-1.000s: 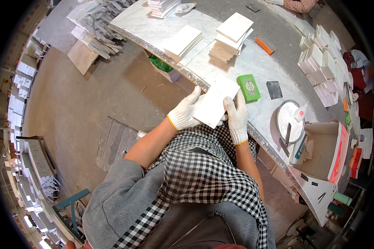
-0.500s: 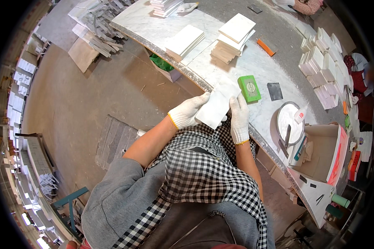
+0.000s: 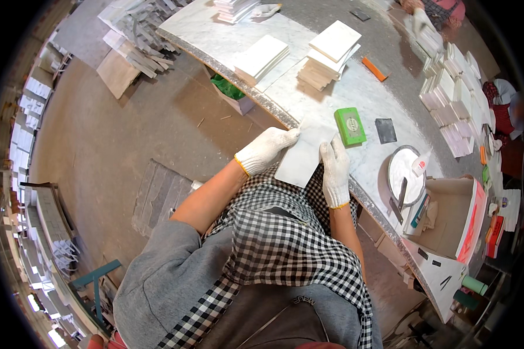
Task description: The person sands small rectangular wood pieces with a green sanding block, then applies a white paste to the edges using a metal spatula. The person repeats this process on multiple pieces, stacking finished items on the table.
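Observation:
Between my two gloved hands I hold a white marble tile point(image 3: 304, 157) at the table's near edge. My left hand point(image 3: 266, 151) grips its left side, with the thumb on the upper face and the other fingers hidden underneath. On the tile's right side my right hand point(image 3: 335, 171) is closed along the edge. Just beyond the right fingertips lies a green block point(image 3: 350, 126) on the marble tabletop point(image 3: 370, 104), with a dark square pad point(image 3: 385, 130) beside it.
Two stacks of tiles point(image 3: 262, 57) point(image 3: 334, 42) stand farther back, near an orange bar point(image 3: 374, 68). To the right are a bowl of white paste point(image 3: 399, 168) with a scraper point(image 3: 400, 198) and an open cardboard box point(image 3: 448, 227). A co-worker's gloved hand point(image 3: 423, 24) is at the far right.
The tile has tilted and shifted slightly in my hands, its near end swinging lower. At the far right, the co-worker's hand has moved in toward the stacked tiles.

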